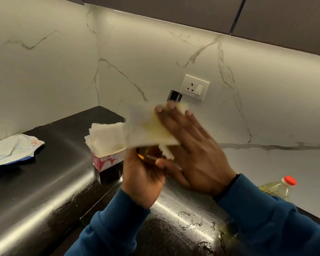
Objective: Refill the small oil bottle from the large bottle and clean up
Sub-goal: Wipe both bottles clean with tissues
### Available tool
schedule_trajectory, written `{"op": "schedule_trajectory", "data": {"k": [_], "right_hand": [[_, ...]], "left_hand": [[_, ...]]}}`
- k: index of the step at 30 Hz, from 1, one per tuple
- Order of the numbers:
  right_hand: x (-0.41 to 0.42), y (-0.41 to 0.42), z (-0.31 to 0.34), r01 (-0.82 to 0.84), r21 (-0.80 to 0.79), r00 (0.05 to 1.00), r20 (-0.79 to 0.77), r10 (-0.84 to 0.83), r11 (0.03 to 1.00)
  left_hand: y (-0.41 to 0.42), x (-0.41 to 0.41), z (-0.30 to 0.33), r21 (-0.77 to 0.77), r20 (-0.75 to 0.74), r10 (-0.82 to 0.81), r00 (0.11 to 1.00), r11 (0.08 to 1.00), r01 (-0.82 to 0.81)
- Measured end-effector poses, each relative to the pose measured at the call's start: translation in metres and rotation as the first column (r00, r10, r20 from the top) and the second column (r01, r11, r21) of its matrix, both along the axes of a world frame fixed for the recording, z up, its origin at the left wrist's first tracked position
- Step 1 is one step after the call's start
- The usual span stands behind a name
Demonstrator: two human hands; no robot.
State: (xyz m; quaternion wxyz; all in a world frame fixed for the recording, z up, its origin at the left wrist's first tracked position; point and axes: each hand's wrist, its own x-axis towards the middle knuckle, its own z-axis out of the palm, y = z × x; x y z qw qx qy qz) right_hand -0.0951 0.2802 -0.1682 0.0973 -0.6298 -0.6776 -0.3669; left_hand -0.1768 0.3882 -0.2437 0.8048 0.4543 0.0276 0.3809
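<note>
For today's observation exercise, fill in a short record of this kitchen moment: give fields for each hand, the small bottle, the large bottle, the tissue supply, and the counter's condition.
left hand: left hand grips the small oil bottle at its base
right hand: right hand presses a tissue flat against the bottle
small bottle: amber, black cap on, held above the counter
large bottle: large oil bottle with red cap, partly hidden behind the right sleeve
tissue supply: tissue box beside the left hand
counter: dark counter with oily spill near the front
</note>
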Motion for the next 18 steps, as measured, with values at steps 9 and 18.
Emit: {"op": "schedule_trajectory", "data": {"k": [9, 18], "right_hand": [[-0.008, -0.006, -0.019, -0.073, -0.222, 0.989, 0.111, 0.100, 0.972], [-0.018, -0.002, -0.031, -0.090, -0.280, 0.991, 0.067, 0.113, 0.956]], "left_hand": [[0.000, -0.012, 0.006, 0.251, -0.092, 0.145, 0.985, 0.961, -0.118], [-0.033, 0.021, 0.025, -0.782, 0.244, 0.517, 0.820, 0.605, -0.149]]}}
